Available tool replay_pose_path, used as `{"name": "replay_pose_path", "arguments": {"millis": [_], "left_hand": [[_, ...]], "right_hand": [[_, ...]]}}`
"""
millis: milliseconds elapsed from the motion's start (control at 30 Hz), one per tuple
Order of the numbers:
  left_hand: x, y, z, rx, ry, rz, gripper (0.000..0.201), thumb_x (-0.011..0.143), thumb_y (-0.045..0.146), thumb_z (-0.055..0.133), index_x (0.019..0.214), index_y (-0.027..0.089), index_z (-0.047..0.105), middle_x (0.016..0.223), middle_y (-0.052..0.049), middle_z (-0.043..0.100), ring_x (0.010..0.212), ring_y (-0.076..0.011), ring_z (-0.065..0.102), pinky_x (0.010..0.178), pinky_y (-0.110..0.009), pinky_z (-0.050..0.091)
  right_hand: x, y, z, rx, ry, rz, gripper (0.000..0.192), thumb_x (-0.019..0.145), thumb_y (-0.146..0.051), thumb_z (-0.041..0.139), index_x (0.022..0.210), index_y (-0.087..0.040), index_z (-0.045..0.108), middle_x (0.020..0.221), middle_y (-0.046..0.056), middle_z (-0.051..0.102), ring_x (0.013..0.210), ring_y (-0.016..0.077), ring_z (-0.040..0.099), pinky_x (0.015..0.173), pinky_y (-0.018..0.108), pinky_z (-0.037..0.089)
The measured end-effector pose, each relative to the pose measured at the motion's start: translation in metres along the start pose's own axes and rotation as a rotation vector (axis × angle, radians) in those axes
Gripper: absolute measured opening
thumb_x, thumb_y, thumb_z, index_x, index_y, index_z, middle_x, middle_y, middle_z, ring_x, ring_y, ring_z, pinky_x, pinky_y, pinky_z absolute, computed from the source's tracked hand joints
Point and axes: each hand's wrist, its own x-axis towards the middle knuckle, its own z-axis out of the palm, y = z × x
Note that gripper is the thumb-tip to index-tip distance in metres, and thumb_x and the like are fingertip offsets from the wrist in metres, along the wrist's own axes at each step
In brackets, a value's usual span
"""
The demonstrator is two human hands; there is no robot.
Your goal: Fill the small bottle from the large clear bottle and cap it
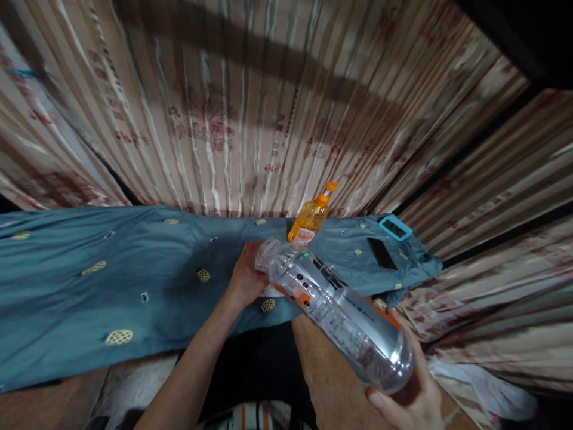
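A large clear plastic bottle (340, 310) with a silver, black and orange label is held slantwise in front of me. Its base points to the lower right, toward my body. My right hand (409, 382) grips it around the base from the right and below. At its far upper-left end, my left hand (248, 276) is closed on clear plastic at the neck end; the fingertips are partly hidden, and I cannot make out a cap. Just behind that end, a pump bottle (308, 220) of orange liquid with an orange pump head stands on the cloth, untouched.
A teal cloth (170, 263) with yellow pineapple prints covers the narrow surface before me. To the right lie a dark phone (382, 254) and a blue-framed device (395, 227). A pleated, patterned curtain (250, 119) hangs behind and along the right. My leg (320, 352) shows beneath the bottle.
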Motion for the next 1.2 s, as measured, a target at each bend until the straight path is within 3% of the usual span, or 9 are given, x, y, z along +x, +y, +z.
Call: {"name": "replay_pose_path", "arguments": {"millis": [167, 300, 467, 633, 933, 1200], "left_hand": [[0.001, 0.001, 0.0, 0.012, 0.0, -0.007, 0.049, 0.074, 0.018, 0.085, 0.121, 0.023, 0.07, 0.119, -0.008, 0.078, 0.113, -0.0287, 0.076, 0.1, -0.044, 0.066], [0.001, 0.001, 0.001, 0.007, -0.008, -0.016, 0.049, 0.074, 0.019, 0.083, 0.121, 0.023, 0.07, 0.121, -0.008, 0.078, 0.115, -0.0288, 0.075, 0.101, -0.044, 0.065], [0.001, 0.002, 0.0, -0.025, -0.013, -0.036, 0.049, 0.073, 0.021, 0.084, 0.12, 0.024, 0.069, 0.12, -0.006, 0.077, 0.114, -0.0286, 0.075, 0.102, -0.045, 0.065], [0.002, 0.003, -0.001, 0.001, -0.021, -0.031, 0.049, 0.074, 0.021, 0.084, 0.121, 0.023, 0.068, 0.121, -0.007, 0.077, 0.115, -0.0289, 0.075, 0.102, -0.044, 0.065], [0.001, 0.007, -0.002, 0.006, -0.034, -0.02, 0.05, 0.075, 0.018, 0.086, 0.121, 0.023, 0.066, 0.119, -0.008, 0.077, 0.115, -0.0302, 0.076, 0.1, -0.045, 0.065], [0.001, 0.01, -0.001, -0.001, -0.025, -0.037, 0.05, 0.076, 0.022, 0.089, 0.121, 0.022, 0.068, 0.118, -0.008, 0.078, 0.115, -0.0294, 0.076, 0.101, -0.044, 0.065]], "right_hand": [[-0.002, -0.007, 0.002, 0.091, 0.015, 0.087, 0.113, 0.068, -0.065, 0.102, 0.163, -0.023, 0.056, 0.162, 0.02, 0.064, 0.147, 0.047, 0.064, 0.105, 0.052, 0.065], [-0.003, -0.018, 0.005, 0.179, -0.008, 0.2, 0.101, 0.075, -0.061, 0.1, 0.161, -0.028, 0.057, 0.163, 0.018, 0.064, 0.145, 0.0441, 0.068, 0.101, 0.051, 0.067], [-0.001, -0.018, 0.004, 0.053, -0.036, 0.107, 0.103, 0.079, -0.069, 0.094, 0.162, -0.022, 0.055, 0.164, 0.019, 0.062, 0.147, 0.0425, 0.065, 0.109, 0.048, 0.061], [0.0, -0.017, 0.005, 0.043, 0.003, 0.079, 0.102, 0.076, -0.074, 0.094, 0.158, -0.025, 0.059, 0.166, 0.015, 0.061, 0.15, 0.0398, 0.062, 0.114, 0.045, 0.054], [0.002, -0.019, 0.005, 0.069, -0.019, 0.102, 0.105, 0.073, -0.078, 0.095, 0.157, -0.024, 0.059, 0.148, 0.014, 0.072, 0.135, 0.0383, 0.07, 0.099, 0.04, 0.058], [-0.003, -0.017, 0.001, 0.006, -0.03, 0.146, 0.107, 0.078, -0.074, 0.092, 0.164, -0.022, 0.053, 0.172, 0.016, 0.054, 0.151, 0.0392, 0.06, 0.107, 0.039, 0.057]]}}
